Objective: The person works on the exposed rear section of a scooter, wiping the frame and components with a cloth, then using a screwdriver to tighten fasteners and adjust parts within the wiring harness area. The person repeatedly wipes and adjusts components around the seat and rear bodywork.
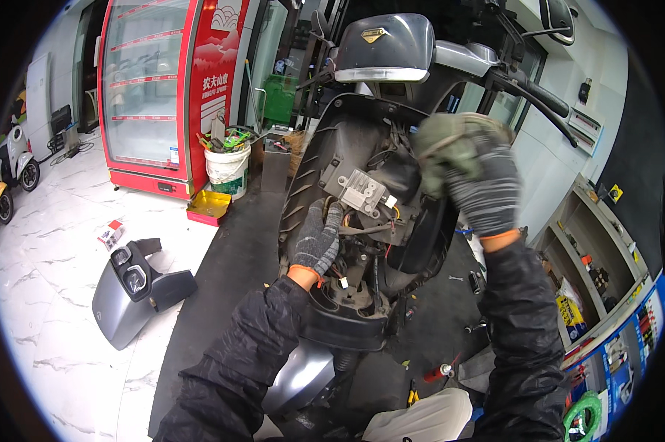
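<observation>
Scooter front [423, 239], interior exposed: the blurred right hand [487, 180] holds a green cloth [443, 147], fingers too smeared to tell. Left hand [320, 239], fingers together, is beside the grey metal module [362, 193] mid-cavity; snagging cloth could tug nearby thin wires [397, 213] loose.

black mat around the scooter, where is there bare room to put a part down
The mat looks bare left of the scooter, between its open body and the grey panel on the white tiles. Right of the scooter is more crowded: wrench, red can, yellow-handled pliers.
</observation>
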The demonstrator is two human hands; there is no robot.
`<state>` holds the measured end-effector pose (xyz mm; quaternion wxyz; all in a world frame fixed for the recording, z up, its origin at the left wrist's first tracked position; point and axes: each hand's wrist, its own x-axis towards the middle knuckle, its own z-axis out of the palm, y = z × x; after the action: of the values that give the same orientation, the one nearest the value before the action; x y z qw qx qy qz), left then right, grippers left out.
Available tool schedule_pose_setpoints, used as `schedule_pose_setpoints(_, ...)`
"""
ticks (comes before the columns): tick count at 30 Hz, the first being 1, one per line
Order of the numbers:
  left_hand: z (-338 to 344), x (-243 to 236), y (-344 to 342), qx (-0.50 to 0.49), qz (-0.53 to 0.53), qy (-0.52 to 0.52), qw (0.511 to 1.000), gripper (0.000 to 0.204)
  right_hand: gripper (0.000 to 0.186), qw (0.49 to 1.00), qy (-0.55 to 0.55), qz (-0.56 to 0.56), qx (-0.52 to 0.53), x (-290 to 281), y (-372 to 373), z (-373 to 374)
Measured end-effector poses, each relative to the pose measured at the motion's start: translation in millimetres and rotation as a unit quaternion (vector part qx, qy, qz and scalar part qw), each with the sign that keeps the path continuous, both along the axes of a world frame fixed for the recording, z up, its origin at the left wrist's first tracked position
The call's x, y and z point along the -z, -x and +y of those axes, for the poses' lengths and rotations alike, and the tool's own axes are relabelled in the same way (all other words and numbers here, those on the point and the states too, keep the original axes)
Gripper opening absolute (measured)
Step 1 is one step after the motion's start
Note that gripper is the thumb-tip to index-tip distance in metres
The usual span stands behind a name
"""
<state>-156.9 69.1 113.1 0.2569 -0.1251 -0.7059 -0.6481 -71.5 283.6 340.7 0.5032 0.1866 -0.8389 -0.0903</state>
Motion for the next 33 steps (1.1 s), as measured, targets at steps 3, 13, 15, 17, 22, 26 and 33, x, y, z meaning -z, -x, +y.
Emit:
schedule_pose_setpoints(3,-1.0,-2.8,1.1,-0.003,-0.031,0.000,1.000,0.054,0.066,0.982,-0.144,-0.078,0.096,25.5,32.4,-33.5)
schedule_pose_setpoints(13,-6.8,-14.1,-10.6,0.013,-0.080,0.004,0.997,0.061,0.060,0.998,0.004,0.056,-0.006,39.6,26.9,5.3)
schedule_pose_setpoints(15,-4.8,-13.7,-10.3,0.003,-0.075,-0.007,0.997,0.061,0.072,0.983,-0.157,0.012,0.094,52.7,31.5,-3.5)
schedule_pose_setpoints(17,-2.9,-13.0,-7.9,0.013,-0.099,-0.012,0.995,0.058,0.078,0.981,-0.110,-0.158,-0.005,55.9,38.4,-4.1)
schedule_pose_setpoints(22,-6.2,-8.5,-1.0,-0.005,-0.081,0.032,0.996,0.053,0.068,0.959,-0.208,-0.176,0.082,42.4,51.8,23.9)
schedule_pose_setpoints(26,-10.8,-6.7,-2.4,0.006,-0.085,0.038,0.996,0.063,0.069,0.899,-0.235,-0.128,0.347,19.4,21.3,56.7)
schedule_pose_setpoints(33,-1.1,-10.1,-5.5,0.016,-0.072,-0.010,0.997,0.058,0.050,0.981,0.004,-0.138,0.133,41.7,4.2,13.9)
